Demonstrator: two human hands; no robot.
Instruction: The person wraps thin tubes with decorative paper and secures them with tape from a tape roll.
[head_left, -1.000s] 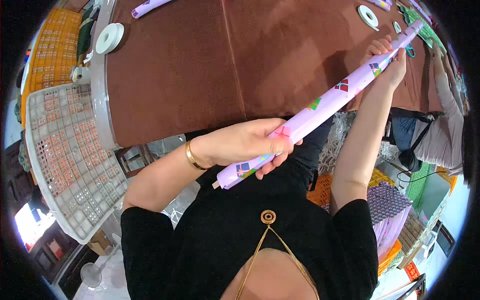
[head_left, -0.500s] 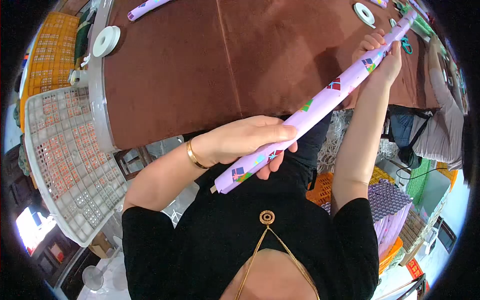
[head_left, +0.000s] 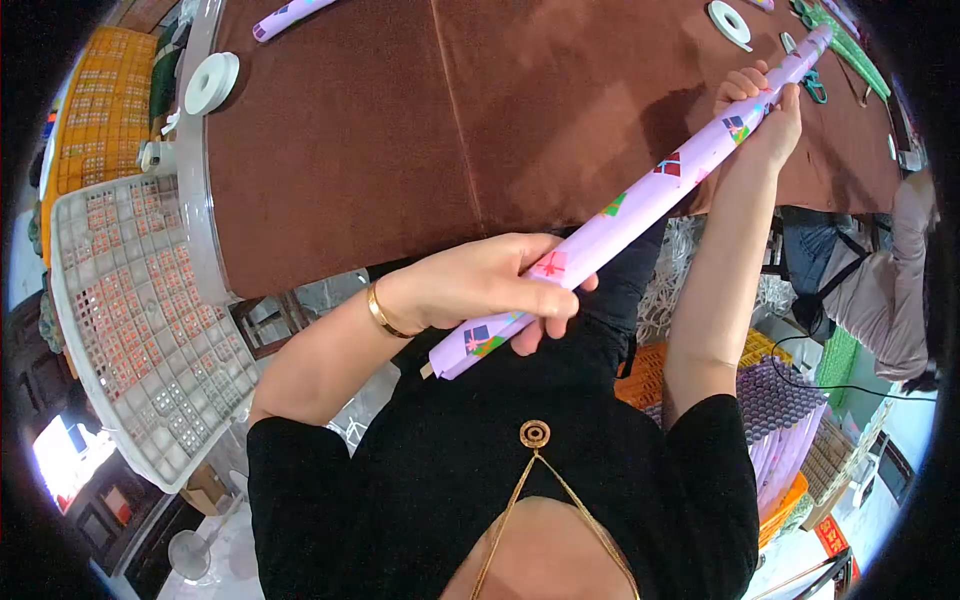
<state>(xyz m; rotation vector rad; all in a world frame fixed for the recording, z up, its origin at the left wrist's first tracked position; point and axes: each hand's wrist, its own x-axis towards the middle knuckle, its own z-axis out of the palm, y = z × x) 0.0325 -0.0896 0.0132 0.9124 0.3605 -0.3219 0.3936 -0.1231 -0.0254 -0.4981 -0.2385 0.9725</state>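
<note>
A long lilac roll of wrapping paper (head_left: 645, 205), printed with small gift boxes, slants from my chest up to the top right over the table. My left hand (head_left: 500, 290) is wrapped around its lower part, with the thumb across the front. Farther up, my right hand (head_left: 762, 112) grips the upper part, fingers on one side and thumb on the other. A small pale tip shows at the roll's lower end. Close to my right hand lie teal-handled scissors (head_left: 815, 88), partly hidden by the roll.
White tape rolls (head_left: 212, 83) (head_left: 729, 26) lie on the brown-covered table (head_left: 340, 150). Another lilac roll (head_left: 285, 18) is at the far edge, a green roll (head_left: 850, 50) at the far right. A white crate (head_left: 150, 320) stands left; a co-worker's sleeve (head_left: 880, 290) shows at right.
My left thumb has slid down the roll, uncovering a red bow print. My right hand stays in place. At the right, the co-worker's arm has drawn back from the table, exposing more of the green roll.
</note>
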